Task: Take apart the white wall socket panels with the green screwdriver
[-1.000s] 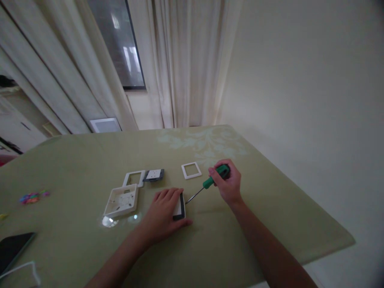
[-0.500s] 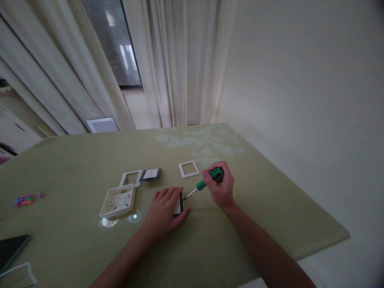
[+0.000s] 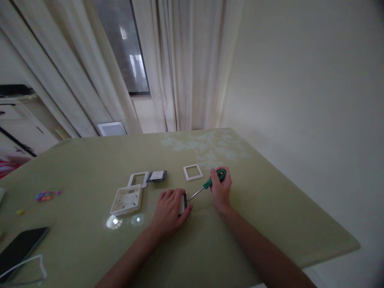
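My left hand (image 3: 169,210) is closed around a small wall socket or switch module (image 3: 181,205) at the middle of the table. Its white face and dark edge show between my thumb and fingers; the rest is covered. In my right hand (image 3: 221,192) is a screwdriver (image 3: 214,179) with a green handle. Its metal shaft slants down to the left, and the tip meets the module's dark edge. Just beyond my left hand lies another module (image 3: 157,176), white on a dark base. A square white frame (image 3: 185,173) lies beyond the screwdriver.
Left of my hands sit an open white wall box (image 3: 112,205) and a second white frame (image 3: 131,180). Farther left are small colourful pieces (image 3: 48,195), a dark tablet or phone (image 3: 25,242) and a white cable (image 3: 42,262). The table (image 3: 270,216) meets a wall on the right.
The view has swung slightly left, so everything sits farther right in it. My left hand still holds the module, and the screwdriver tip stays at its dark edge.
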### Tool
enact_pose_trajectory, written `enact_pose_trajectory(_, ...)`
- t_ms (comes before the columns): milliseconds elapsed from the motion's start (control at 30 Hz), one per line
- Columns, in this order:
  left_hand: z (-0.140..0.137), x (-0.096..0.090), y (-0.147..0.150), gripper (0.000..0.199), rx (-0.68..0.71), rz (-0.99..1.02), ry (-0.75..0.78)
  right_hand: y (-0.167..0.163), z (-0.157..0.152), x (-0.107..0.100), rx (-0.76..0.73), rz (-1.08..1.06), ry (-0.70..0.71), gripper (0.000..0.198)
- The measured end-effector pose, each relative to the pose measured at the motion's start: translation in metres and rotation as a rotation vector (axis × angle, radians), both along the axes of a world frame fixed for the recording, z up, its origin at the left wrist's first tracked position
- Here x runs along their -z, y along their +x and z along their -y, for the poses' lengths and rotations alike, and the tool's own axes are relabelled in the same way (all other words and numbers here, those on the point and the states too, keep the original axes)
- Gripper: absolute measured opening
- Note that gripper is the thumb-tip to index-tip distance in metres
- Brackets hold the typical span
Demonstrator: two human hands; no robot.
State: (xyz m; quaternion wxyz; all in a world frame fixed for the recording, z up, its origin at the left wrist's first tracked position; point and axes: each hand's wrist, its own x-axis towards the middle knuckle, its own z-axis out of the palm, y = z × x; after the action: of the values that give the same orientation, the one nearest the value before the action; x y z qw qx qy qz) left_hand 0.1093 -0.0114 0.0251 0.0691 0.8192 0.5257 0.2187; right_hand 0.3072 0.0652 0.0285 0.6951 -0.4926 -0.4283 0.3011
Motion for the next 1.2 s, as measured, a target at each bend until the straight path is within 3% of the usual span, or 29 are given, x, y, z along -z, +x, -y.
enact_pose_trajectory(267,0.001,0.002,-0.002,0.025,-0.009,0.006,0.012,-0.004,-0.009,0.022,-0.022,-0.099,-0.153,0.04)
enact_pose_trajectory(467,0.001,0.006,0.0,0.027,-0.015,0.025,0.025,-0.001,-0.008,0.008,-0.033,0.011,-0.103,0.037)
enact_pose_trajectory(667,-0.002,0.005,0.01,0.026,0.014,0.025,0.032,0.014,0.016,-0.043,-0.09,0.329,0.119,0.03)
enact_pose_trajectory(800,-0.007,0.009,0.012,0.023,0.039,0.031,0.041,0.029,0.024,-0.093,-0.307,0.629,0.168,0.029)
enact_pose_trajectory(833,-0.008,0.01,0.012,0.023,0.046,0.035,0.043,0.033,0.024,-0.107,-0.363,0.739,0.155,0.03)
enact_pose_trajectory(900,-0.009,0.012,0.012,0.024,0.071,0.044,0.043,0.038,0.021,-0.136,-0.449,1.263,0.048,0.038)
enact_pose_trajectory(967,-0.01,0.013,0.011,0.025,0.107,0.054,0.04,0.039,0.019,-0.162,-0.498,1.647,-0.061,0.046)
enact_pose_trajectory(1067,-0.009,0.012,0.01,0.024,0.159,0.064,0.03,0.032,0.021,-0.19,-0.687,1.931,-0.161,0.044)
enact_pose_trajectory(1200,-0.002,0.008,0.008,0.028,0.199,0.056,0.013,0.014,0.034,-0.204,-0.847,2.168,-0.136,0.037)
